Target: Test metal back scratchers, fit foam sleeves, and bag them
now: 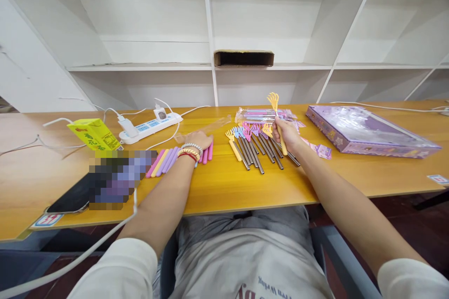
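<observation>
My right hand (287,134) is closed round a yellow back scratcher (273,99), held upright with its claw end up. Just left of it lie several back scratchers (257,142) with metal rods and pink, blue, purple and yellow claw heads. One yellow scratcher (234,145) has a yellow handle. My left hand (197,141) reaches down over a row of coloured handles (167,161), pink, yellow and purple; its fingertips are hard to make out. A clear plastic wrapper (210,127) lies beside that hand. Behind the scratchers are packaged ones (263,116) in clear wrapping.
A purple box (368,131) with a clear window lies at the right. On the left are a power strip (150,127) with cables, a yellow-green carton (94,134) and a dark phone (72,194). An open cardboard box (243,58) sits on the white shelf (140,67).
</observation>
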`<state>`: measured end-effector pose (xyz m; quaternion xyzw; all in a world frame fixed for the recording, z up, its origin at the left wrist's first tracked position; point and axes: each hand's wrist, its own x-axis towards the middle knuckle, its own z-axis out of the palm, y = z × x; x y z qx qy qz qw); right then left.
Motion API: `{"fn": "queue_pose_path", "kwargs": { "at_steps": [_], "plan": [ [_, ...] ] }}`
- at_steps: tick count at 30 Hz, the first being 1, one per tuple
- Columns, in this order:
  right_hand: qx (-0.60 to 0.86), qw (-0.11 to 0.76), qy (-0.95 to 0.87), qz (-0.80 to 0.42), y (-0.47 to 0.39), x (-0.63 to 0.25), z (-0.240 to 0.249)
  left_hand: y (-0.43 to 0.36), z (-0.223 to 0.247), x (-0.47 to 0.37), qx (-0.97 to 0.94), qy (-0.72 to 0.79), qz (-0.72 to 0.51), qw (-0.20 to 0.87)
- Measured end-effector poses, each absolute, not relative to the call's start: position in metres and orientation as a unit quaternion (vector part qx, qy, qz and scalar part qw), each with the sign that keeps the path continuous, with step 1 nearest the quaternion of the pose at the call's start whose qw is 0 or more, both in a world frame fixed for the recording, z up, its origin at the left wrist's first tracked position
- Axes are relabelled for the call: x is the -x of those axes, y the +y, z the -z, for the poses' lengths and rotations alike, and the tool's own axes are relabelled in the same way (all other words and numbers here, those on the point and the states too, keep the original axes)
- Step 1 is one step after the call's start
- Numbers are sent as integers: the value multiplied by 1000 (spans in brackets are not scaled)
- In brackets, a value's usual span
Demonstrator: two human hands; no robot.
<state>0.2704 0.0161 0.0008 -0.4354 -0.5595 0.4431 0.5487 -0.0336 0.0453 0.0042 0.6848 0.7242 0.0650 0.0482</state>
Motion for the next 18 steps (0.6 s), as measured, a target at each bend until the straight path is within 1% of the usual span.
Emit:
{"fn": "queue_pose_path", "kwargs": {
  "at_steps": [4, 9, 14, 18],
  "plan": [
    [436, 548, -572, -427, 15, -269, 0, 42, -7, 31, -683, 728, -49, 42],
    [434, 547, -583, -415, 10, -267, -1, 41, -5, 32, -668, 740, -85, -4],
    [446, 539, -599, -389, 10, -267, -1, 43, -5, 32, -668, 741, -71, 5],
    [453, 533, -607, -378, 10, -267, -1, 42, -7, 31, -661, 747, -64, -13]
  ]
}}
